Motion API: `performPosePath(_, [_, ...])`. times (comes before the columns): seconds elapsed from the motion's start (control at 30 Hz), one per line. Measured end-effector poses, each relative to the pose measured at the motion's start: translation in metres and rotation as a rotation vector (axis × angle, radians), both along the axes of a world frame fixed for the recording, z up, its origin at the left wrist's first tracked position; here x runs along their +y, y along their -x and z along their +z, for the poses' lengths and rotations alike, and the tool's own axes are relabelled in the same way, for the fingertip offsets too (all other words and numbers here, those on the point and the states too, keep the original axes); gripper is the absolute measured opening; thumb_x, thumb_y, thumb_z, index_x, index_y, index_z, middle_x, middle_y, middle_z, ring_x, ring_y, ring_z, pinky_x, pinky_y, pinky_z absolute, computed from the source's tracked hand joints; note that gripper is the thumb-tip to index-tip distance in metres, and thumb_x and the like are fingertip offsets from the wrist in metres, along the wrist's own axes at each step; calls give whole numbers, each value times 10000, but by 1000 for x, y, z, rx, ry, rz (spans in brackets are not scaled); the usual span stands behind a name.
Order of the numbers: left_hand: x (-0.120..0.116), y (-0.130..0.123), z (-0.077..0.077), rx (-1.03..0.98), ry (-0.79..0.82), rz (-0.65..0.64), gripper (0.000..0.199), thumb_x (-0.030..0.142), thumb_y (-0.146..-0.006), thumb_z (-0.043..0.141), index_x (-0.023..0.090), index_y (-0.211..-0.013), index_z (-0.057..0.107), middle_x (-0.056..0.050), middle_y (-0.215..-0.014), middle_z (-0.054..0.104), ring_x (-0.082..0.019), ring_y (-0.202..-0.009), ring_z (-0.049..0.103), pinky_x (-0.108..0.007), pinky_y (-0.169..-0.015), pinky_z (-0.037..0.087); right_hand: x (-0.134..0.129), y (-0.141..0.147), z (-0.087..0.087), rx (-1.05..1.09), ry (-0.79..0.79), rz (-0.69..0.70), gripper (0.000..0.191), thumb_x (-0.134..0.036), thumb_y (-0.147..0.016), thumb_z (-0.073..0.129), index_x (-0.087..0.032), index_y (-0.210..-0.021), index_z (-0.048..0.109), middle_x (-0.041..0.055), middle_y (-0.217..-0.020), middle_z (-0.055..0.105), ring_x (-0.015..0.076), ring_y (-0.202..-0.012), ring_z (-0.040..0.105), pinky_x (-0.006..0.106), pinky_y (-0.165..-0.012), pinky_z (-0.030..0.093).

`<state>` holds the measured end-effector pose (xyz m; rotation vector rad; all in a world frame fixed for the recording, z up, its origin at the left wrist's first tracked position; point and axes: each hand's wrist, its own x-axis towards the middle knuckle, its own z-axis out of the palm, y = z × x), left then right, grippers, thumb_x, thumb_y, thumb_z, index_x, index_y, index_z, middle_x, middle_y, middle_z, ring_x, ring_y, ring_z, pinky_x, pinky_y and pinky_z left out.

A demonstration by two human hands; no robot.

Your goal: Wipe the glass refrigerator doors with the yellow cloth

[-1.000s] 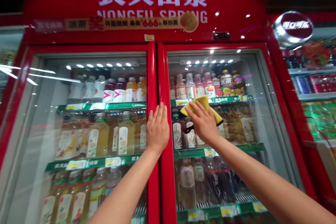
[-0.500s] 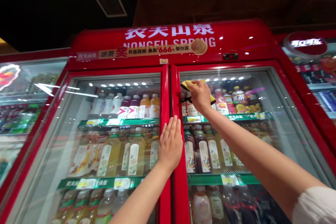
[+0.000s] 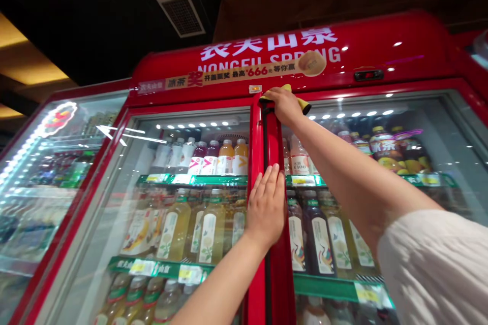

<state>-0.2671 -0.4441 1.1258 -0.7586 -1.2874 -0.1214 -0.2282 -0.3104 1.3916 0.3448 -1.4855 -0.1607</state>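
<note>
Two hands (image 3: 267, 205) (image 3: 286, 105) on red cooler doors (image 3: 257, 150), yellow cloth (image 3: 286, 89), dark ceiling (image 3: 114, 5).

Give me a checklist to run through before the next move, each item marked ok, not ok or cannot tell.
1. Yellow cloth in the right hand: ok.
2. Left hand empty, laid flat at the red door frames: ok.
3. Left hand apart from the cloth: ok, it is lower down.
4. Whole cloth in view: not ok, the right hand covers part.
5. Cloth clean: cannot tell.
6. Doors fully sealed: cannot tell; a dark strip runs between their frames.
</note>
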Motion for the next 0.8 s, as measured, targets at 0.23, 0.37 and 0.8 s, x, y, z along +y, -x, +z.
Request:
performPosePath(0.23, [4,-6,0,-50,-70,-87,575,151,-1014,394,135,-1578,279,-146,-1628,396,-241,-1533,326,-436,-1246,358,20,4,-65,-20,-174,-64,549,-134,-981,364,-295,-1471,550,-1,-1588,474,282,-1449,417,474,-1162,363])
performPosePath(0.37, [6,-12,1,-119,-107,-203,595,247,-1044,392,153,-1600,201,-183,-1657,315,-267,-1536,314,-458,-1231,372,29,-8,-126,-108,-247,-88,535,-163,-997,387,-343,-1484,516,-29,-1604,452,270,-1469,400,475,-1130,391])
performPosePath(0.8, [9,-14,47,-157,-54,-248,535,361,-1066,290,192,-1573,301,-134,-1639,379,-228,-1552,280,-488,-1256,301,83,-32,-230,-148,-622,-170,490,-240,-1027,442,-338,-1506,475,7,-1556,522,215,-1433,454,425,-1107,331])
